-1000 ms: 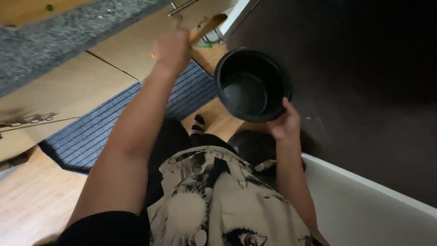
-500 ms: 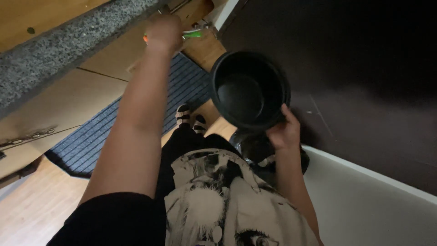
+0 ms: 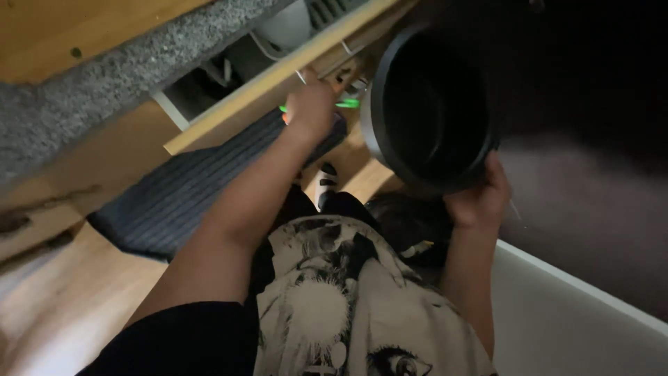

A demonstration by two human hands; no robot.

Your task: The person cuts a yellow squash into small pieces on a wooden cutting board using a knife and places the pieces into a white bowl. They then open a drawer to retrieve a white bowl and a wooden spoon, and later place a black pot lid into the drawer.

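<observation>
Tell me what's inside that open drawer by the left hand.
In the drawer, a white rounded container and thin wire dividers show. The left hand, holding something green, and the drawer's front edge hide the rest.

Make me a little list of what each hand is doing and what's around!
left hand: at the open wooden drawer, on a small green-handled utensil
right hand: fingers gripping the rim of a round black pot, tilted on its side
floor: dark blue striped mat on wood
counter: grey speckled stone edge
</observation>
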